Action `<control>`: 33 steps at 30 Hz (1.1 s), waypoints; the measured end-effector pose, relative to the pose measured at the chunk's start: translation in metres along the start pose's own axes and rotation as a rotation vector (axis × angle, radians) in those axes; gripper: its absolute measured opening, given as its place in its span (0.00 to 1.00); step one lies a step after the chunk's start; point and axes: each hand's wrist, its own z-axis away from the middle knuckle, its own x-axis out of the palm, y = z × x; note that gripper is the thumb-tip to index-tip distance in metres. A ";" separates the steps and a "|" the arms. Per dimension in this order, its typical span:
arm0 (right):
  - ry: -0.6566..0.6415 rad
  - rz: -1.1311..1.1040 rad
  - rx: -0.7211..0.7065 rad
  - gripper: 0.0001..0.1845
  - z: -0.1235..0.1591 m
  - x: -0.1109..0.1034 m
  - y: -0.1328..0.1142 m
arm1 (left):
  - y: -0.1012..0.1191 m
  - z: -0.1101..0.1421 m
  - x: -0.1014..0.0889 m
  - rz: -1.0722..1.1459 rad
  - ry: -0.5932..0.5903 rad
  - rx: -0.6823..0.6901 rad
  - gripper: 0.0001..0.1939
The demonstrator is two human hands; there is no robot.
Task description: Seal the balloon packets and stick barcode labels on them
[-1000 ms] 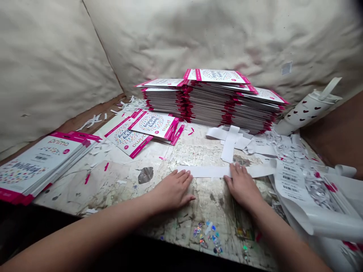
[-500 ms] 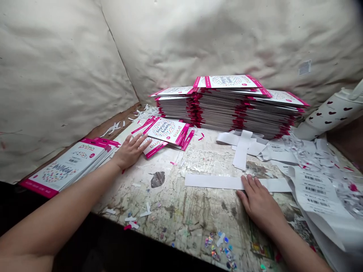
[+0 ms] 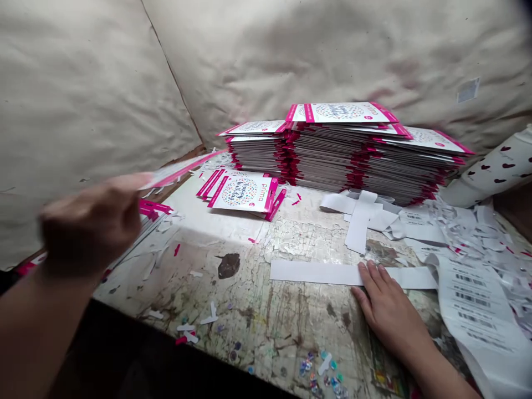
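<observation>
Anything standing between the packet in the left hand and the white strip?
Nothing standing is visible. Only small scraps, such as a pink scrap, lie on the table between the packet in the left hand and the white strip; the small packet pile sits farther back.

A thin, flat white packet with a bright pink border (image 3: 181, 170) is held up in the left hand (image 3: 93, 221), raised above the worn, stained table (image 3: 286, 321). It is tilted and seen almost edge-on, and its print is too blurred to read. A long, narrow strip of plain white paper (image 3: 313, 272) lies flat across the table, blank face up, pressed down toward its right end by the right hand (image 3: 393, 310). Its left end is straight and uncovered.
</observation>
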 end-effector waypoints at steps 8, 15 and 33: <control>0.001 0.031 0.006 0.29 -0.003 -0.002 -0.003 | 0.067 -0.056 0.134 0.105 -0.569 0.516 0.35; 0.008 0.023 0.007 0.29 -0.001 -0.003 -0.003 | 0.039 -0.125 0.147 0.010 -0.668 0.355 0.26; 0.100 -0.019 -0.032 0.28 0.000 -0.003 -0.002 | 0.067 -0.107 0.161 0.045 -0.653 0.648 0.38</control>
